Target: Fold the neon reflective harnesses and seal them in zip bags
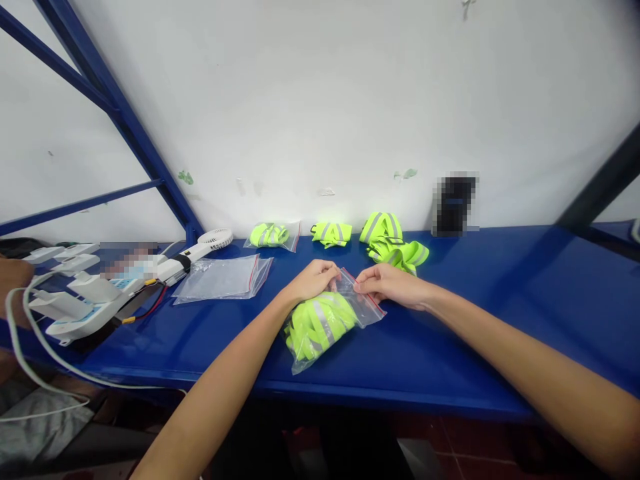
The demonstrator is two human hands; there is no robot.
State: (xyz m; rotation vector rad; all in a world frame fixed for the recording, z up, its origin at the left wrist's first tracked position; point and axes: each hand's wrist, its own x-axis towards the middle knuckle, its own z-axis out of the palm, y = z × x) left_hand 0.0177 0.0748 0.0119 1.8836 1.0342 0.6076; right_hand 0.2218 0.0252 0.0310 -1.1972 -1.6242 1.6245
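A clear zip-lock bag (pixel 371 308) with a red seal line lies tilted near the front of the blue table. Inside it is a folded neon-yellow reflective strap bundle (pixel 320 325) with grey stripes. My left hand (pixel 316 280) pinches the bag's mouth at its far corner, fingers closed. Along the same seal strip, my right hand (pixel 387 283) grips the edge between thumb and fingers. Just behind my right hand rests a loose pile of reflective straps (pixel 397 250).
A stack of flat clear bags (pixel 220 277) lies left, beside a white handheld fan (pixel 215 239). Near the wall are a bagged strap bundle (pixel 270 235) and a folded one (pixel 331 233). A power strip (pixel 85 320) with cables, a pixelated dark object (pixel 454 205) and blue frame posts (pixel 135 133) surround these.
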